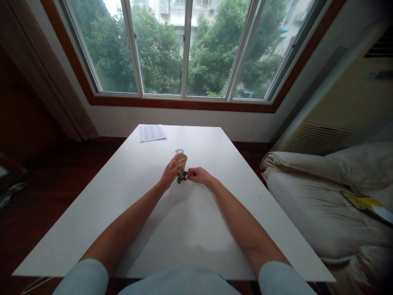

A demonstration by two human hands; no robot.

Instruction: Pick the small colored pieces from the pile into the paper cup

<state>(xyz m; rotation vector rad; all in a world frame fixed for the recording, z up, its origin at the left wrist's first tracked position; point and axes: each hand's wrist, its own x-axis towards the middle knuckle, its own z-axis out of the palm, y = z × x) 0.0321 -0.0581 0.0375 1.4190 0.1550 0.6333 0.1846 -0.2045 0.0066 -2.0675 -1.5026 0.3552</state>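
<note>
A small heap of coloured pieces [182, 177], green, blue and red, lies on the white table [129, 196] between my two hands. My left hand [170, 171] reaches over the heap, its fingers pinched at the pieces and touching a tan paper cup [182, 159] just behind. My right hand [199, 175] rests on the table to the right of the heap, fingers curled and pinching at its edge. What each pinch holds is too small to make out.
A small clear ring-shaped object [179, 151] lies behind the cup. A printed sheet of paper [152, 132] sits at the table's far left corner. A bed with pale bedding [322, 205] stands to the right. A large window [184, 49] fills the far wall.
</note>
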